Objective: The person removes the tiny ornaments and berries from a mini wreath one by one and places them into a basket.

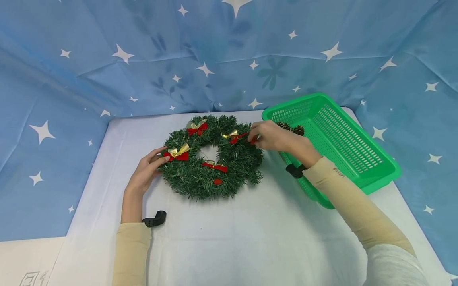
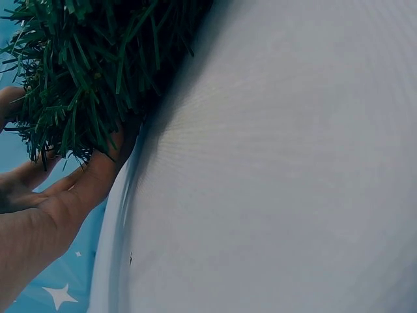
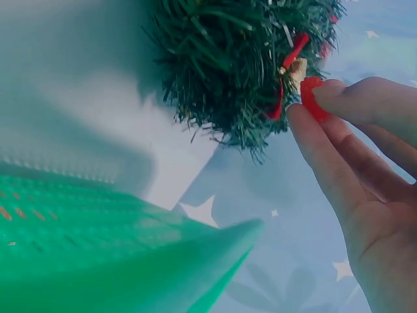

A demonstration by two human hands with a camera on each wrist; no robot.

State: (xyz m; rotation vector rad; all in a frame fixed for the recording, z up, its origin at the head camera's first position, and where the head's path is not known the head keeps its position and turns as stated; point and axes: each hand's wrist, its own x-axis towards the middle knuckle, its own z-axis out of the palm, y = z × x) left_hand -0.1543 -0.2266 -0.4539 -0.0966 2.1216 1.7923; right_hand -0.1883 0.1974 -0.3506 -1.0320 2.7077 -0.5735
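A green Christmas wreath (image 1: 236, 174) of artificial pine lies on the white table, dressed with several red-and-gold bows (image 1: 214, 167). Near its front edge sits a small red ornament (image 1: 218, 181). My left hand (image 1: 144, 171) grips the wreath's left edge, thumb on top near a bow; the left wrist view has fingers reaching under the needles. Above the wreath's upper right side, my right hand (image 1: 272, 136) pinches a small bumpy red ornament (image 3: 313, 98) between thumb and fingers, close to another bow (image 3: 287, 72). The ornament's exact kind is hard to tell.
A green plastic basket (image 1: 372, 174) stands to the right, partly under my right forearm, with brown pine cones (image 1: 298, 130) at its left end. Blue star-patterned cloth (image 1: 229, 59) hangs behind and beside the table (image 1: 229, 246).
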